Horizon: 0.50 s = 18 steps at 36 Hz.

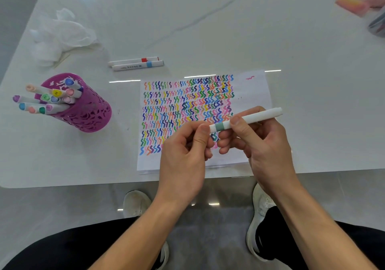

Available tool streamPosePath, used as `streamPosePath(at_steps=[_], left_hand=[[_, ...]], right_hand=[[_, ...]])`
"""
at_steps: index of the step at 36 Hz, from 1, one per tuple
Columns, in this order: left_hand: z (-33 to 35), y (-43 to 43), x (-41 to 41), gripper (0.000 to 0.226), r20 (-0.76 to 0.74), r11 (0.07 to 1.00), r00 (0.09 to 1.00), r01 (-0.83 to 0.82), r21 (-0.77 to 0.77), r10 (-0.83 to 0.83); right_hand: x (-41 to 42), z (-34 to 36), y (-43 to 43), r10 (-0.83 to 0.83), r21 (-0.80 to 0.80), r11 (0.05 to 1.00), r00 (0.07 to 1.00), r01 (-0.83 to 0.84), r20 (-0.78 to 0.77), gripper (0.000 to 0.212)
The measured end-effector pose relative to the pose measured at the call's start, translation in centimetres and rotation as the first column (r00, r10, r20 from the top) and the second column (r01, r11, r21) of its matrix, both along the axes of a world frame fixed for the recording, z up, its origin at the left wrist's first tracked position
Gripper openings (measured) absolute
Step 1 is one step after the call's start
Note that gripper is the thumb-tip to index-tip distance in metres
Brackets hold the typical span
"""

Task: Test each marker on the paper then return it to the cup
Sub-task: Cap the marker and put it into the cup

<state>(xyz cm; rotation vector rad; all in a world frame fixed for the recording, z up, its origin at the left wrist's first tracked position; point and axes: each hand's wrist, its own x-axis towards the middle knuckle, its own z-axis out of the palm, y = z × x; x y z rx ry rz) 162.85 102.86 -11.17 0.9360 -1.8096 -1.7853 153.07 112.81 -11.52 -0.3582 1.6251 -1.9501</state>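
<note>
While our right grip (268,144) holds the marker (260,115) by its barrel over the paper (252,90), our left grip (183,155) pinches its banded end, likely to pull or seat a cap.

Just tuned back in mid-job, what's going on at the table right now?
A person holds one white marker with a grey-green band over the paper, right hand gripping the barrel, left hand pinching the banded end. Whether the cap is coming off or going on cannot be told. The paper is already mostly covered in coloured squiggles. The purple cup on the left holds many markers, and two more markers lie on the table beyond the paper.
</note>
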Motion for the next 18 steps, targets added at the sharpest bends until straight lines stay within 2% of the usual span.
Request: streamPosePath(at_steps=[9, 15, 18], left_hand=[[0.9, -1.1, -0.4, 0.007, -0.083, 0.999, 0.997, -0.001, 0.049, 0.005], [1.1, -1.5, -0.1, 0.007, -0.092, 0.998, 0.996, 0.010, 0.068, -0.003], [1.4, -1.6, -0.1, 0.006, -0.112, 0.999, 0.994, -0.008, 0.047, 0.013]], right_hand=[[0.1, 0.1, -0.5, 0.035, -0.040, 0.999, 0.999, -0.034, 0.033, 0.026], [-0.4, 0.4, -0.3, 0.037, -0.024, 0.999, 0.999, -0.037, 0.020, 0.019], [-0.6, 0.5, -0.2, 0.018, 0.003, 1.000, 0.999, -0.018, 0.028, 0.028]])
